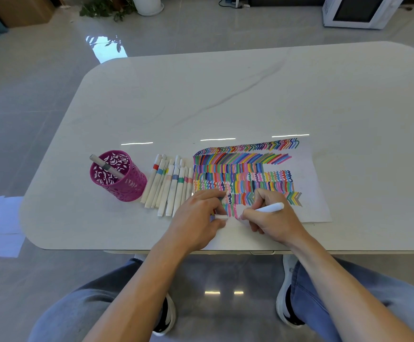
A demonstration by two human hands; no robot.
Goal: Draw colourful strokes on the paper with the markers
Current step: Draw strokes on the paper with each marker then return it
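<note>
A white sheet of paper [307, 169] lies on the table, filled with rows of colourful strokes. My right hand [271, 219] grips a white marker [271, 208], its tip down on the paper by fresh pink strokes in the lowest row. My left hand [199, 214] rests on the paper's left part, fingers curled around a small white marker cap [222, 216]. Several white markers with coloured bands [170, 186] lie side by side just left of the paper.
A pink perforated pen cup [119, 178] holding one grey marker [106, 166] stands left of the loose markers. The white marble table [225, 95] stretches far behind the paper. My knees and shoes are below the near edge.
</note>
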